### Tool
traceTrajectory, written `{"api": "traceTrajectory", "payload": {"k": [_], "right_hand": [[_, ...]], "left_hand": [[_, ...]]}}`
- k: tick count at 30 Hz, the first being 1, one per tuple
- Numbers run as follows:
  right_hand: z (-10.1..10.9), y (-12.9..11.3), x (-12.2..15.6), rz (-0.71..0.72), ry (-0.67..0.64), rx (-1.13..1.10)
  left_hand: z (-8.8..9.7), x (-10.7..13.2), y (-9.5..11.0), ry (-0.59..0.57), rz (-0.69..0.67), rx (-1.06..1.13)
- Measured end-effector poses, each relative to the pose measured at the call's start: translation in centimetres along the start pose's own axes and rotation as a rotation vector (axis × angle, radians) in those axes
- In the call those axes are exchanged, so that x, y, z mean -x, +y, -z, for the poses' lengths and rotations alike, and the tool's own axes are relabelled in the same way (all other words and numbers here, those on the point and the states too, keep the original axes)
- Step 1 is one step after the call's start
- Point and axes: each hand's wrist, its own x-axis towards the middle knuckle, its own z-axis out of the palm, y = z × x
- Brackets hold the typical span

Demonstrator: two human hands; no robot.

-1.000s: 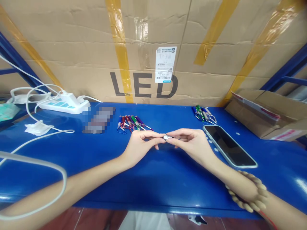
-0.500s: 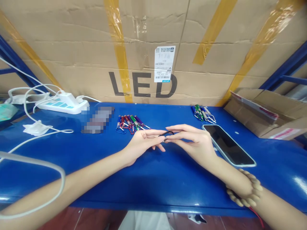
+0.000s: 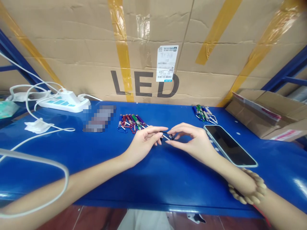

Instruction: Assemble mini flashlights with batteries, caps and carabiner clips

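Observation:
Over the middle of the blue table, my two hands meet at a small black keychain light (image 3: 166, 136) with a looped clip. Its body is mostly hidden by fingers. My left hand (image 3: 145, 140) pinches its left end between thumb and fingers. Curled around the clip end are the fingers of my right hand (image 3: 192, 135), the thumb below. Beyond my left hand lies a row of several coloured keychain lights (image 3: 131, 122) with carabiner clips. Another small group of keychain lights (image 3: 202, 113) lies at the back right.
A phone (image 3: 230, 145) lies right of my right hand, near an open cardboard box (image 3: 266, 115). At left are a white power strip (image 3: 66, 103), looping white cables (image 3: 48, 164) and a blurred-out flat item (image 3: 99, 118). A large carton (image 3: 83, 64) stands behind the table.
The fingers of my right hand have spread wider, with the thumb lower. More of the black keychain light and a pale strip on it now show. My left hand stays closed on it.

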Motion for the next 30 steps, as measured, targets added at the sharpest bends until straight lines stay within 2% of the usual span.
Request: {"api": "traceTrajectory", "payload": {"k": [6, 10, 13, 17, 22, 26, 28, 30], "right_hand": [[-0.5, 0.1, 0.0, -0.315, -0.093, -0.296], [-0.6, -0.1, 0.1, -0.383, -0.131, -0.345], [-0.6, 0.1, 0.2, -0.334, -0.128, -0.302], [-0.7, 0.2, 0.3, -0.225, -0.037, -0.228], [-0.7, -0.3, 0.4, -0.089, 0.009, -0.104], [-0.5, -0.7, 0.6, 0.098, 0.043, 0.057], [-0.5, -0.7, 0.6, 0.111, 0.051, 0.059], [-0.4, -0.6, 0.6, 0.066, 0.044, 0.02]], "left_hand": [[0.5, 0.0, -0.1, 0.006, -0.267, -0.266], [0.5, 0.1, 0.0, -0.031, -0.326, -0.313], [0.3, 0.1, 0.0, 0.001, -0.239, -0.228], [0.2, 0.0, -0.1, 0.091, -0.064, -0.083], [0.1, 0.1, -0.3, 0.132, -0.034, -0.023], [0.1, 0.0, -0.8, 0.091, -0.028, -0.164], [0.1, 0.0, -1.1, 0.037, -0.016, -0.198], [0.1, -0.1, -1.2, -0.004, 0.002, -0.179]]}}
